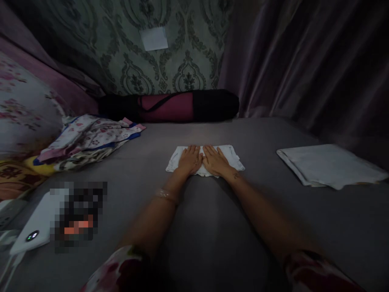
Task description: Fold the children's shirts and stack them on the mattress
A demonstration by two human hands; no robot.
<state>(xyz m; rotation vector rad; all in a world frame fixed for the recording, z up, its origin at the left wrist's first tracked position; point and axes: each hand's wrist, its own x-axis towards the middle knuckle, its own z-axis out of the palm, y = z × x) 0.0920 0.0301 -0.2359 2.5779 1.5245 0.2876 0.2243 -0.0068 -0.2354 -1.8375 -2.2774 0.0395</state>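
A white folded cloth [230, 155] lies on the grey sheet, straight ahead of me. My left hand [191, 159] rests flat on its left half, fingers stretched forward. Beside it, my right hand [214, 160] presses flat on the cloth's right half with fingers slightly spread. The thumbs almost meet near the cloth's middle. Its left and right edges stick out past my hands, and part of the cloth is hidden under them. Neither hand grasps anything.
Another folded white cloth [331, 164] lies at the right. Crumpled printed clothes [91, 132] are piled at the left. A white power bank [41, 223] with a cable sits at the near left, beside a blurred-out patch. A black and maroon bolster-shaped bag [170, 106] lies along the wall.
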